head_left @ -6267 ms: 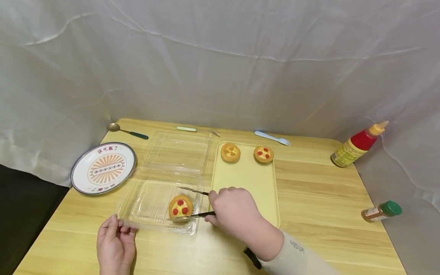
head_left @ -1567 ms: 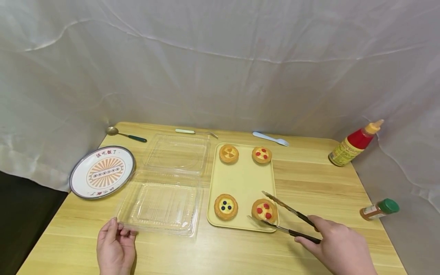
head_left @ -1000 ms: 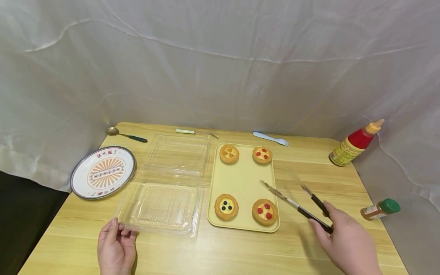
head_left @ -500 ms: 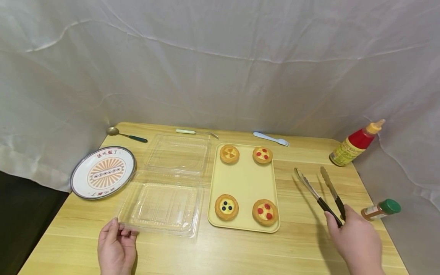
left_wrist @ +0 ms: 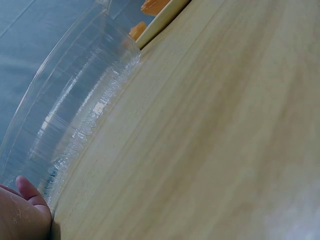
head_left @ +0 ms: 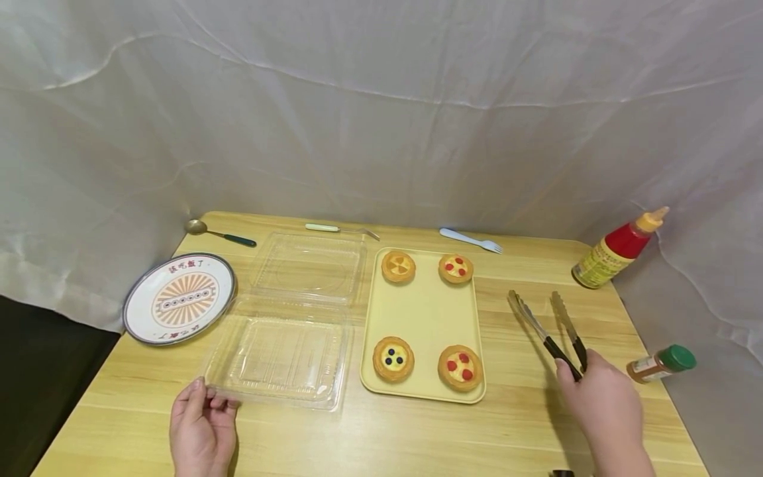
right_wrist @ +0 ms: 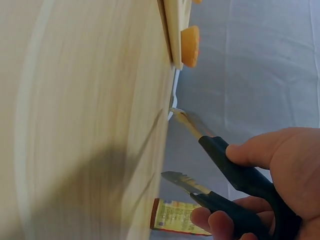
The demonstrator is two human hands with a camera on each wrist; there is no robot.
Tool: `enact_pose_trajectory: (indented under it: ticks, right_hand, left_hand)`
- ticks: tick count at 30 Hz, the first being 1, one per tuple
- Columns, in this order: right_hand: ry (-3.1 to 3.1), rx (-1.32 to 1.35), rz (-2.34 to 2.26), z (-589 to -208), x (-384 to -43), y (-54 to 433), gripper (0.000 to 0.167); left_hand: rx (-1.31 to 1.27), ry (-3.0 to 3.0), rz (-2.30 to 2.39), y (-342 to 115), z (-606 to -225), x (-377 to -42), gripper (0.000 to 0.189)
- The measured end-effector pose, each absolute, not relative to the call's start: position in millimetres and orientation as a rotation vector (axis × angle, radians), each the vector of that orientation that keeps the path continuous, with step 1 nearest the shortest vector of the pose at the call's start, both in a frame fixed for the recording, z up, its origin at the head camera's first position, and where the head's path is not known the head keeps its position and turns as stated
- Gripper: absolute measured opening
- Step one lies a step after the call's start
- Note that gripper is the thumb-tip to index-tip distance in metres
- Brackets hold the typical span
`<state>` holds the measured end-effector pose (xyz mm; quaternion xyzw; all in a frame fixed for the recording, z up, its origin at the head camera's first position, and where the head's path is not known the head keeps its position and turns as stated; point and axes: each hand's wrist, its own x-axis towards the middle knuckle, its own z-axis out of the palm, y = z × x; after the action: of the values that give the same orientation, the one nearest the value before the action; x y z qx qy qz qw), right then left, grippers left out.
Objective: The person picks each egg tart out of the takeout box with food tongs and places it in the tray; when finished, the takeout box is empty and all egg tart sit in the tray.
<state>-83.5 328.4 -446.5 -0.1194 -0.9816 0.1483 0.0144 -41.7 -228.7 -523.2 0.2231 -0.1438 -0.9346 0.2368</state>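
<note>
In the head view my left hand (head_left: 203, 430) pinches the front-left corner of a clear plastic clamshell box (head_left: 277, 354), whose lid lies folded back behind it. My right hand (head_left: 605, 401) grips the black handles of metal tongs (head_left: 545, 334), right of the yellow tray (head_left: 426, 311). The tongs' arms are spread with nothing between them; in the right wrist view their tips stand off the wood. Tarts sit near the tray's corners: one with blueberries (head_left: 393, 360) front left, a red-topped one (head_left: 459, 368) front right, a smaller red-topped one (head_left: 456, 269) back right, a plain wedge-patterned one (head_left: 398, 267) back left.
A patterned plate (head_left: 180, 298) lies at the left, with a spoon (head_left: 220, 234) behind it. A pale-handled fork (head_left: 324, 228) and a blue fork (head_left: 471, 240) lie along the back. A red sauce bottle (head_left: 620, 248) and a green-capped shaker (head_left: 661, 363) stand at the right.
The red-topped tart gripped by the tongs over the box earlier now sits on the tray's front right. My right hand has let it go and moved right with the tongs; my left hand stayed.
</note>
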Motion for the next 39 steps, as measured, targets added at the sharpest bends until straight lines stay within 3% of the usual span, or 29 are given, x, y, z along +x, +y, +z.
enact_pose_trajectory:
  ticks: [16, 24, 33, 39]
  right_hand:
    - [-3.206, -0.535, 0.613, -461, -91, 327, 0.074]
    - [-3.259, -0.562, 0.669, -471, -93, 328, 0.098]
    - [-3.316, -0.523, 0.692, -474, -94, 327, 0.101]
    - [-3.271, -0.557, 0.655, -473, -90, 324, 0.117]
  left_hand:
    - [0.601, -0.422, -2.617, -229, -520, -41, 0.019]
    - [0.620, -0.464, -2.595, -228, -518, -42, 0.018]
    - [0.676, -0.494, -2.547, -226, -515, -44, 0.020]
    - [0.712, -0.485, -2.546, -227, -513, -42, 0.019]
